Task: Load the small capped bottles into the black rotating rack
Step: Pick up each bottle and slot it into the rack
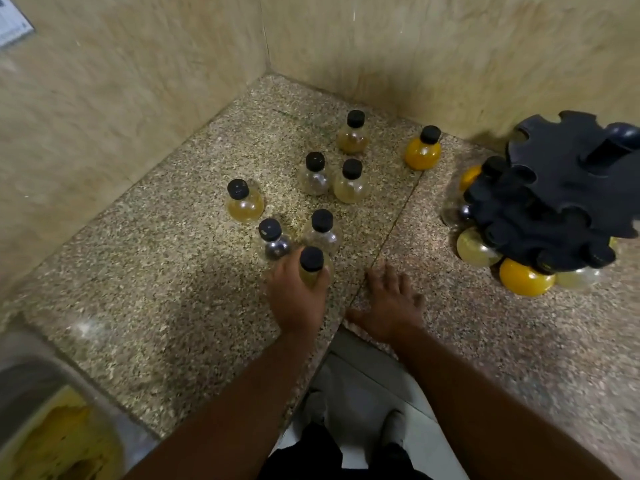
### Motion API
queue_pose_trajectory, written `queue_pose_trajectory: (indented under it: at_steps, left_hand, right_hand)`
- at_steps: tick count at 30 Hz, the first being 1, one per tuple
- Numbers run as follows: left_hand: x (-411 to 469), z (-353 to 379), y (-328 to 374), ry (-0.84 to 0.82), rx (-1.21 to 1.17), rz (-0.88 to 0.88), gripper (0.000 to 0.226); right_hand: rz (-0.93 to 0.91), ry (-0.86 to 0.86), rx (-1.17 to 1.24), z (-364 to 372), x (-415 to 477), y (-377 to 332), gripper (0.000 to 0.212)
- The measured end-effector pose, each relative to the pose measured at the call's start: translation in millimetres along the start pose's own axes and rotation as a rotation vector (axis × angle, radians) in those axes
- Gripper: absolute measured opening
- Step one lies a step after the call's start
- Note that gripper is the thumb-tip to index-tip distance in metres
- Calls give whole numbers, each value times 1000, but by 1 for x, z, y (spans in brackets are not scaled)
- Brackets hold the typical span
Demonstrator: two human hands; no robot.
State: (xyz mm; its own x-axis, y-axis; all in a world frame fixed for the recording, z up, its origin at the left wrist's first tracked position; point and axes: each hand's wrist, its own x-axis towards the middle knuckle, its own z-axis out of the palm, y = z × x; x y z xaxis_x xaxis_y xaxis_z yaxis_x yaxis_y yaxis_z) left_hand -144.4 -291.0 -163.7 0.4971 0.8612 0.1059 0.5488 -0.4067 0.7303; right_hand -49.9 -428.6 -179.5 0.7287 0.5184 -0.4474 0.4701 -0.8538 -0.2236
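In the head view a speckled granite desk (156,289) fills a corner between two beige walls (121,98). The left hand (294,296) is out over the middle of the desk near its front edge. Its fingers (282,268) are curled round the body of a small capped bottle (311,259) of yellowish liquid, which stands upright with its black cap showing above the hand.

The right hand (393,304) lies palm down on the desk just beside the left, at the front edge. Its fingers (388,277) are spread and hold nothing.

Seven loose bottles (351,183) stand upright behind the held one, running back toward the far corner. Two of them stand just beyond the left hand, and a clear one with a dark bottom (273,240) touches its fingers. An orange bottle (423,150) stands furthest back on the right, near the wall.

The black rack (561,188) stands toward the right edge of the desk, close to the far wall and well apart from both hands. Its upper disc has notches round the rim. Lower down it carries several bottles hanging by their necks, among them a bright orange one (524,278) and a pale yellow one (476,247).

At the near left corner is a metal sink (31,386) with yellow residue inside.
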Motion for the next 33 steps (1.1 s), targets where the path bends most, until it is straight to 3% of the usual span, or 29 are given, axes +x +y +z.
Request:
queue_pose_trajectory:
  at_steps: [2, 9, 16, 22, 25, 33]
  left_hand:
    - [-6, 6, 3, -18, -31, 92, 55]
    - [-15, 33, 49, -255, -133, 338, 53]
    - [-22, 60, 142, -498, -223, 606, 55]
    - [-27, 71, 209, -466, -305, 688, 53]
    - [-27, 75, 229, -485, -329, 721, 50]
    - [-28, 92, 262, -540, -194, 810, 57]
  right_hand:
    - [-2, 55, 74, -1, -1, 1, 91]
    - [146, 550, 621, -39, -25, 35, 37]
    - [255, 834, 983, -92, -46, 95, 20]
    - [330, 912, 1479, -136, -57, 137, 22]
    - [290, 922, 1556, -153, -64, 151, 30]
    - [295, 747, 1782, -188, -67, 170, 18]
